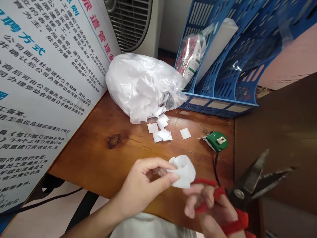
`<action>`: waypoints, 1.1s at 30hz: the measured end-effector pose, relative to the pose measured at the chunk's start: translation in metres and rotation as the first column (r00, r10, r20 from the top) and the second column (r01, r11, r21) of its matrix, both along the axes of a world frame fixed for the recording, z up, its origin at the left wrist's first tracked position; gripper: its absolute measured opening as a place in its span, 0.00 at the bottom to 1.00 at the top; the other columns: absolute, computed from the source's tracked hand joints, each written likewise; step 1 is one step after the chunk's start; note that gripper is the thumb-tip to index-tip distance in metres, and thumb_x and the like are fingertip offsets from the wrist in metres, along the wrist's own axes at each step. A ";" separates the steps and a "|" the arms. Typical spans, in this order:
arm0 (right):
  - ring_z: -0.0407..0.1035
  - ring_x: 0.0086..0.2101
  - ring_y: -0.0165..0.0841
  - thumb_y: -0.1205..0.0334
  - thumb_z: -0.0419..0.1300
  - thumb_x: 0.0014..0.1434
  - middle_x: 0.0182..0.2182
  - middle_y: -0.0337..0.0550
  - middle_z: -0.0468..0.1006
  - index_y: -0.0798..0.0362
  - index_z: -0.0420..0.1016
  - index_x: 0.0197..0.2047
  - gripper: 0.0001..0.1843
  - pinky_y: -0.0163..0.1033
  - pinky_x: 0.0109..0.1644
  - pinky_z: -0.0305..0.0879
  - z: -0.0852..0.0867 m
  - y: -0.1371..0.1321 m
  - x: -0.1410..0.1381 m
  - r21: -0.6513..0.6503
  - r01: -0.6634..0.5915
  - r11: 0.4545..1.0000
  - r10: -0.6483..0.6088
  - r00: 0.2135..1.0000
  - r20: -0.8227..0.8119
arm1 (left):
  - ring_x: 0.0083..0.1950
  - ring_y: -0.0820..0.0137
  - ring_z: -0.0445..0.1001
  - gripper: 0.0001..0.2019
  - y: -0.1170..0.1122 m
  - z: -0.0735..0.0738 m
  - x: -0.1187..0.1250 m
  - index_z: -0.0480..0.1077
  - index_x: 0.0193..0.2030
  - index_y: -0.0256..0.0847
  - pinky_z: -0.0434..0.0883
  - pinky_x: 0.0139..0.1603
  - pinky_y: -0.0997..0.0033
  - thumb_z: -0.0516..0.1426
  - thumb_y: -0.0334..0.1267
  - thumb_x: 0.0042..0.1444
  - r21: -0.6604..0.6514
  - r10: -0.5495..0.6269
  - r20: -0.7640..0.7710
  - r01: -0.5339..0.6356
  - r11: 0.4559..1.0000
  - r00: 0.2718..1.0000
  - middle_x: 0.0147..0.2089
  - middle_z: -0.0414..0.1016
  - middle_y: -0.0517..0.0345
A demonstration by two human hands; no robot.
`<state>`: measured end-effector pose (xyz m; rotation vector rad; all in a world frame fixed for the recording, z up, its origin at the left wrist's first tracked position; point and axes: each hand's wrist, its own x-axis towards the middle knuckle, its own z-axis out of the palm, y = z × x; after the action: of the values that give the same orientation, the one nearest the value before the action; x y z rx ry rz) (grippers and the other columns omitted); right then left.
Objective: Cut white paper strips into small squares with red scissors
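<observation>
- The left hand (146, 180) pinches a curled white paper piece (182, 171) between thumb and fingertips, lifted over the worktop's near edge, so it stays clear for cutting.
- The right hand (210, 206) is closed through the red handles of scissors (250, 188), blades apart, past the right edge.
- The wooden worktop (99, 155) carries cut squares (162, 130) spilling from a plastic bag (142, 86) at the far edge, beside a blue file rack (223, 82).
- A printed board (44, 82) leans along the left edge.
</observation>
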<state>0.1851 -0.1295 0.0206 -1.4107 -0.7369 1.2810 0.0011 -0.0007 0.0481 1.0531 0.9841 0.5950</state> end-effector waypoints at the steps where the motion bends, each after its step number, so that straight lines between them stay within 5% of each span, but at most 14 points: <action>1: 0.72 0.26 0.35 0.46 0.67 0.58 0.30 0.42 0.76 0.48 0.62 0.33 0.20 0.40 0.31 0.70 0.004 0.011 -0.010 0.056 0.088 0.994 -0.087 0.996 -0.023 | 0.33 0.73 0.72 0.08 -0.002 0.001 0.003 0.81 0.37 0.39 0.69 0.35 0.77 0.66 0.41 0.59 0.018 -0.016 0.006 0.016 1.000 1.000 0.32 0.78 0.57; 4: 0.73 0.25 0.33 0.58 0.70 0.57 0.26 0.37 0.75 0.48 0.59 0.34 0.20 0.38 0.33 0.71 0.012 0.036 -0.029 0.123 0.210 0.970 -0.208 0.978 -0.031 | 0.33 0.74 0.72 0.08 -0.005 0.002 0.009 0.81 0.38 0.39 0.69 0.36 0.78 0.66 0.41 0.59 0.014 -0.026 0.013 0.025 1.000 1.000 0.32 0.79 0.57; 11: 0.77 0.24 0.36 0.65 0.72 0.53 0.26 0.37 0.78 0.48 0.59 0.32 0.22 0.39 0.29 0.74 -0.003 0.052 -0.021 0.191 0.184 0.964 -0.204 0.975 0.090 | 0.33 0.74 0.75 0.08 -0.001 -0.004 0.010 0.80 0.40 0.36 0.70 0.36 0.79 0.66 0.40 0.59 -0.175 -0.023 0.120 0.044 0.984 0.992 0.32 0.81 0.55; 16: 0.76 0.22 0.35 0.61 0.73 0.54 0.25 0.35 0.77 0.48 0.58 0.33 0.23 0.36 0.24 0.71 -0.005 0.055 -0.027 0.100 0.261 0.960 -0.269 0.960 0.082 | 0.36 0.73 0.79 0.10 0.004 -0.011 0.010 0.81 0.48 0.37 0.72 0.38 0.79 0.66 0.36 0.60 -0.192 -0.076 0.212 0.118 0.974 0.974 0.35 0.83 0.54; 25: 0.77 0.22 0.38 0.58 0.76 0.48 0.22 0.38 0.78 0.48 0.60 0.32 0.25 0.36 0.24 0.72 -0.019 0.054 -0.016 0.057 0.204 0.977 -0.211 0.961 0.179 | 0.34 0.72 0.76 0.13 0.004 -0.017 0.016 0.82 0.46 0.37 0.70 0.33 0.78 0.62 0.44 0.64 -0.100 -0.118 0.091 0.126 0.987 0.989 0.34 0.82 0.53; 33: 0.72 0.27 0.31 0.53 0.72 0.54 0.31 0.41 0.77 0.51 0.69 0.37 0.18 0.33 0.31 0.72 0.001 0.034 -0.014 -0.101 0.222 0.970 -0.181 0.934 0.308 | 0.31 0.73 0.71 0.17 0.012 -0.037 0.001 0.82 0.43 0.34 0.67 0.32 0.77 0.62 0.48 0.63 -0.104 -0.063 -0.076 0.055 0.993 0.995 0.31 0.79 0.53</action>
<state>0.1711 -0.0957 0.0217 -1.7666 -0.6914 0.9838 0.0024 0.0118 0.0112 1.0175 1.0381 0.4524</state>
